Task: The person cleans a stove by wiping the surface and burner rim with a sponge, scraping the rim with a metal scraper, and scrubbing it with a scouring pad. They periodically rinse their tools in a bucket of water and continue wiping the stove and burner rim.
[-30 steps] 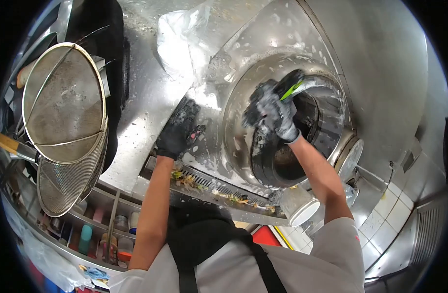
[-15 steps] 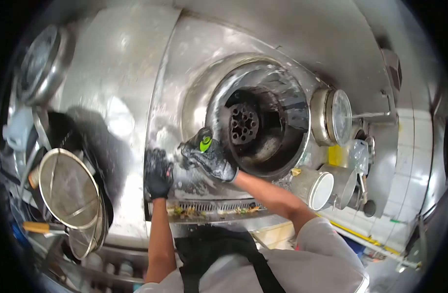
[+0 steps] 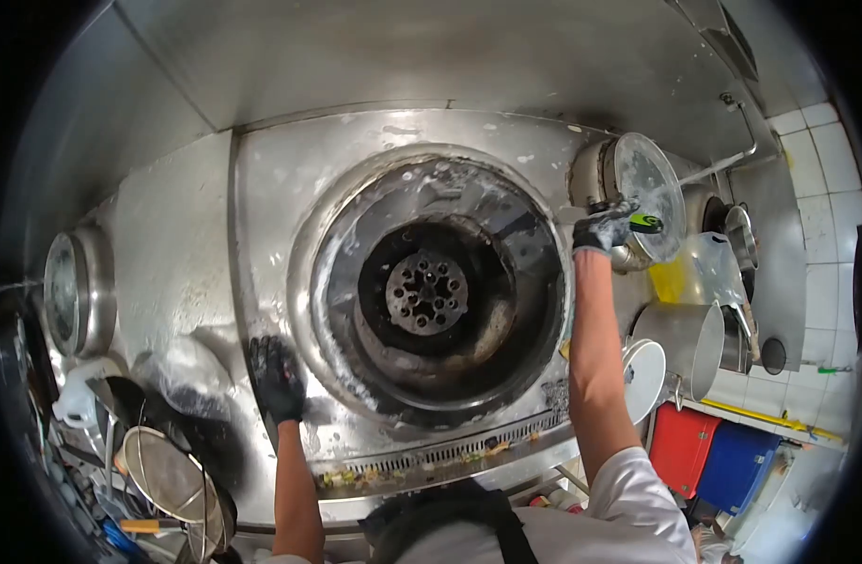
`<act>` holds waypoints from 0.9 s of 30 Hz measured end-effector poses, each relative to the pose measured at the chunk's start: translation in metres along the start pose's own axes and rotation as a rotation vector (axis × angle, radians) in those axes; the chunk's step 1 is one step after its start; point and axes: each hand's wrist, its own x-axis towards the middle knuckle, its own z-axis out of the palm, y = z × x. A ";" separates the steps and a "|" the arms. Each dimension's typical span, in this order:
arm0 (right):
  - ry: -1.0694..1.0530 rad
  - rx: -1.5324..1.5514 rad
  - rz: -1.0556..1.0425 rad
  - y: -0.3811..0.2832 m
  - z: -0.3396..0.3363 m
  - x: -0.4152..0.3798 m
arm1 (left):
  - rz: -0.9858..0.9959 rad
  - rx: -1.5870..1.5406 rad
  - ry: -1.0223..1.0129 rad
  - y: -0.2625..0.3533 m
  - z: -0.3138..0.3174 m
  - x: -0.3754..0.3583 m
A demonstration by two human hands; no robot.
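Head view, looking down on a wet, soapy steel wok range. Right hand [image 3: 602,228], in a dark sudsy glove, stretched out past the far right rim of the burner well [image 3: 438,287], fingers curled tight around a scrubber [image 3: 643,223] with a green and black end poking out toward the right. Scrubber held just beside a round steel lid [image 3: 649,193] standing tilted on a pot at the back right; touching or not, cannot tell. Left hand [image 3: 276,376], black glove, fingers spread and pressed flat on the foamy worktop [image 3: 182,273] just left of the burner well, holding nothing. Burner head [image 3: 427,293] with a ring of holes sitting in the middle of the dark well. Drain grate [image 3: 440,454] along the near edge, dotted with food scraps. Wire strainers [image 3: 172,479] stacked at lower left. Steel pots [image 3: 687,338] lying on their sides at right, red bin [image 3: 683,446] and blue bin [image 3: 736,465] below them. White wall tiles [image 3: 826,188] far right.
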 end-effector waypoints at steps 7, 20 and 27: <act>-0.520 -0.091 0.118 0.086 0.085 -0.119 | 0.044 0.069 0.045 0.016 0.001 0.019; -0.904 -0.615 0.119 -0.068 -0.090 -0.028 | 0.086 0.012 -0.018 0.009 -0.003 0.014; -0.929 -1.299 -0.974 -0.167 -0.242 -0.041 | -0.431 -0.726 0.387 0.041 -0.014 0.043</act>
